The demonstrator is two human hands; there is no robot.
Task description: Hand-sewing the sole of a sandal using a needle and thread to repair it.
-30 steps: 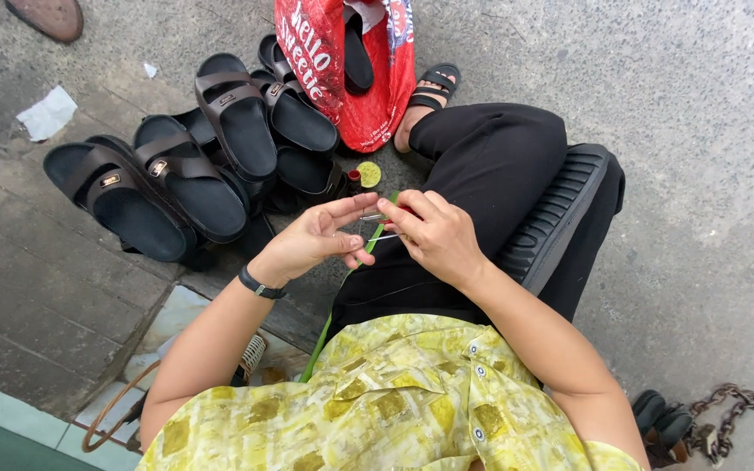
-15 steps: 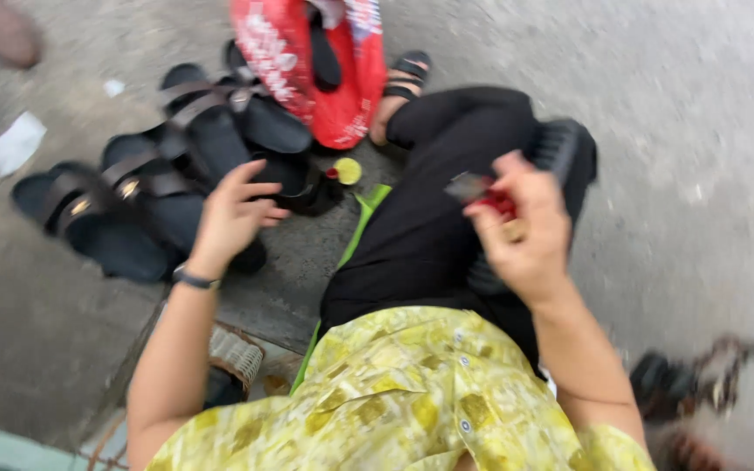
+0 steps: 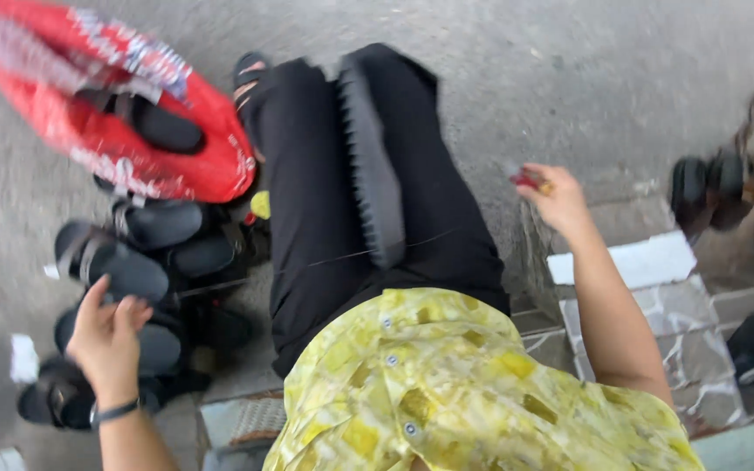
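Roughly L to R, blurry frame.

L hand [image 3: 108, 342]: raised over the row of black sandals [image 3: 119, 270] on the concrete floor [image 3: 569, 78], fingers half spread & loosely curled, palm away from cam. Holds nothing I can make out; thumb tip just at the edge of one sandal strap, contact unclear. Dark band on the wrist.

Red bag [image 3: 146, 148] at upper L of the floor, mouth open, a black sandal inside. Small yellow-green bit [image 3: 260, 204] just beside it, btwn bag & leg.

Centre: black sole piece [image 3: 368, 166] lies lengthwise on the lap, on the black trousers. A thin thread [image 3: 342, 256] seems to run across the thighs toward the R side; ends not traceable.

R hand [image 3: 556, 199]: stretched out past the R thigh, above the step edge; fingers pinched shut on a small red-and-dark object [image 3: 527, 180], too blurred to tell what kind.

White slab [image 3: 623, 260] on the step just below that hand. More dark footwear [image 3: 709, 187] at far R edge.

Judgement, doing it well: keep the R pinch firm so the thread pulls straight, no slack; sole steady on lap; L hand should settle on one sandal by the strap rather than graze the row.
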